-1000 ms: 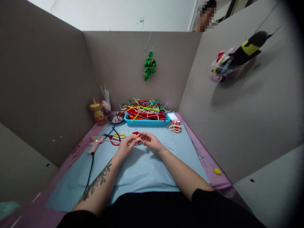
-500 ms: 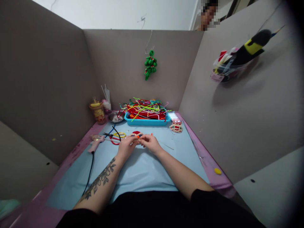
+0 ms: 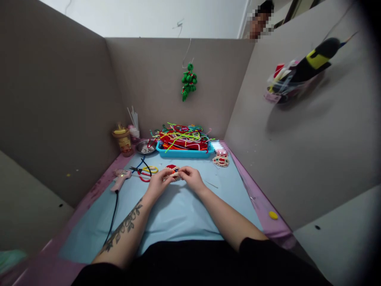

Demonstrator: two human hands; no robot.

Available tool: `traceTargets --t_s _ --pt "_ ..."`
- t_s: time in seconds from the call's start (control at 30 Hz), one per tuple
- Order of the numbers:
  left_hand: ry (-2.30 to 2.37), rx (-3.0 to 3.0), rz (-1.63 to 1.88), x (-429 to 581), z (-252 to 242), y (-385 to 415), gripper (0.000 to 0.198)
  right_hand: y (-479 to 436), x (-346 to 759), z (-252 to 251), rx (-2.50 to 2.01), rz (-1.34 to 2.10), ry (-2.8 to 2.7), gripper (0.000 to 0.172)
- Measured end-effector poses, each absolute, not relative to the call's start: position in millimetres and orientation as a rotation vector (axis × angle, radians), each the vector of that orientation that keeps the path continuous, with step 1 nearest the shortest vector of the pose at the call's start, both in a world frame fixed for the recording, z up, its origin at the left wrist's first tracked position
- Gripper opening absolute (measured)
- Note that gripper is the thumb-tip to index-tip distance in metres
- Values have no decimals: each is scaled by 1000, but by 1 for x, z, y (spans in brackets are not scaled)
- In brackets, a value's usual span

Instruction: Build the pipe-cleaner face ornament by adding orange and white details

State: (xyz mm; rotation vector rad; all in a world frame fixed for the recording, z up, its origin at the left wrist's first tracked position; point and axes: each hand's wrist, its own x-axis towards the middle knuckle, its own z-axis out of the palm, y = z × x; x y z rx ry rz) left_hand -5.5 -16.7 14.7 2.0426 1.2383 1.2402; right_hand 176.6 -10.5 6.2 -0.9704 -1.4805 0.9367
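Between my hands is a pipe-cleaner ornament (image 3: 172,167), red on top with a whitish edge and small orange and blue bits. My left hand (image 3: 159,182) grips its left side between thumb and fingers. Opposite it, my right hand (image 3: 192,178) pinches the right edge with bent fingers. The fingers hide much of the piece. Left of my left hand lie red-handled pliers (image 3: 144,174) and yellow-handled scissors (image 3: 153,169). A pink glue gun (image 3: 120,180) with a black cord is farther left. A thin pale stick (image 3: 211,184) rests right of my right hand.
At the back, a blue tray (image 3: 184,154) is heaped with colourful pipe cleaners. A metal bowl (image 3: 145,147) and a lidded cup (image 3: 123,142) stand left of it. A white-and-red ornament (image 3: 220,160) lies right. Grey partitions (image 3: 178,107) enclose the table; a person shows beyond.
My hands have parted slightly, and more of the ornament shows between them. The orange bit at my right fingertips is no longer visible there.
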Motion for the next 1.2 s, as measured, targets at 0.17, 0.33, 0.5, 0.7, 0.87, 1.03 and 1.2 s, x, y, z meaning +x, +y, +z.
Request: traceTargets --t_s 0.17,0.33,0.5,0.7,0.87,1.03,1.2 --pt "1311 1920 1331 -8 21 -17 22 -6 178 4 -945 1011 -1337 21" --pt "1246 1958 1337 -6 19 -18 21 -11 168 8 -859 1222 -1317 33" --pt "1210 2025 1341 -7 14 -16 20 -15 166 11 -939 1225 -1308 23" --pt "1165 2107 1370 -6 15 -17 16 -17 164 12 -935 1178 -1311 21" --pt "1138 2028 1383 -2 13 -17 18 -18 161 10 -920 1169 -1293 16" --pt "1168 2110 1367 -3 12 -18 14 -19 161 11 -930 1164 -1307 16" --pt "1168 2137 1341 -1 12 -20 12 -21 161 12 -944 1165 -1302 13"
